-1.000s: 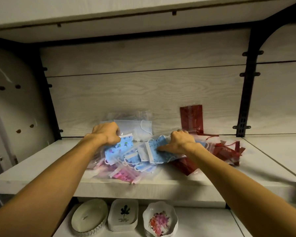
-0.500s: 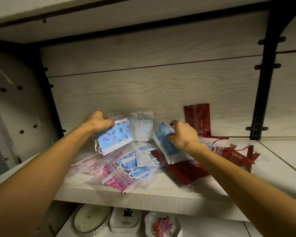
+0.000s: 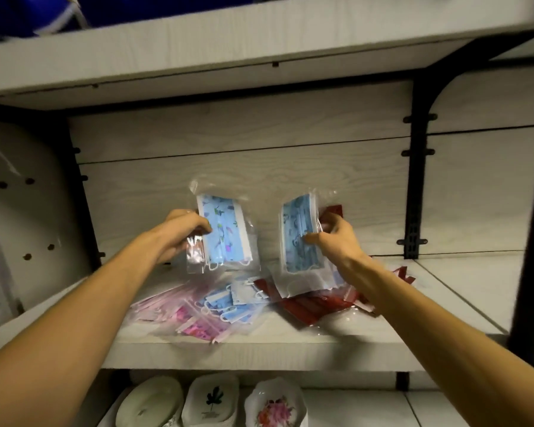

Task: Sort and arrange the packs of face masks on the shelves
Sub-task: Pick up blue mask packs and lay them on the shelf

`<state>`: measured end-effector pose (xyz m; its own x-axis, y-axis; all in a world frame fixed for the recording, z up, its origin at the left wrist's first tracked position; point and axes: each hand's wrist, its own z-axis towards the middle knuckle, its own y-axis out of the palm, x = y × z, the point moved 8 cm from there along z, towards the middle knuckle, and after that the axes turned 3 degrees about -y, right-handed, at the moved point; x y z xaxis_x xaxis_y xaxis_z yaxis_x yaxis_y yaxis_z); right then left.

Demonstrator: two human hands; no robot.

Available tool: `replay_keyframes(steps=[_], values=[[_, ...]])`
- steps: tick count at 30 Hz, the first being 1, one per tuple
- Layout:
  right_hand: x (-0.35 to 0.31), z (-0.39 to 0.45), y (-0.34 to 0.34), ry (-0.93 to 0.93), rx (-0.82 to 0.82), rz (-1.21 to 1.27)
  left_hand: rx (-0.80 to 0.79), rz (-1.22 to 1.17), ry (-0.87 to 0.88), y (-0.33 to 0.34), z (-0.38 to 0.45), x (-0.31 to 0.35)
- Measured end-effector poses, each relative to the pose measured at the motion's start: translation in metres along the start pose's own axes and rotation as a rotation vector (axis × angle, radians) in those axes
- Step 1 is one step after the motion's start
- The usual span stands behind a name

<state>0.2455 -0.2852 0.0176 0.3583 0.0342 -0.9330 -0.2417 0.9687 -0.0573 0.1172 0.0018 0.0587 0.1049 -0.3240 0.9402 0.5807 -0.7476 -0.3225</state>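
The fingers of the left hand (image 3: pixel 179 232) and right hand (image 3: pixel 336 238) are each pinching one clear plastic pack of blue printed masks (image 3: pixel 225 235) (image 3: pixel 301 238) upright, probably for comparing them, above the mixed pile of pink, blue and red packs (image 3: pixel 228 306) lying on the pale wooden shelf (image 3: pixel 290 343).

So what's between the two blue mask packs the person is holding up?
Nothing is held there. In the head view, between the left pack and the right pack only the bare wooden back panel shows.
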Motion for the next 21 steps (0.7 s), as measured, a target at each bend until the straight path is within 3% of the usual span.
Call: replay_keyframes(steps=[4,11,21], values=[[-0.004,-0.041,-0.02,0.106,-0.007,0.034,-0.055,-0.107,-0.014,0.016,-0.035,-0.003],[-0.029,-0.136,-0.07,0.107,0.065,0.108,-0.304,-0.303,-0.004,0.054,-0.112,-0.004],[-0.035,-0.235,-0.163,0.144,0.112,0.08,-0.526,-0.347,-0.03,0.139,-0.199,-0.002]])
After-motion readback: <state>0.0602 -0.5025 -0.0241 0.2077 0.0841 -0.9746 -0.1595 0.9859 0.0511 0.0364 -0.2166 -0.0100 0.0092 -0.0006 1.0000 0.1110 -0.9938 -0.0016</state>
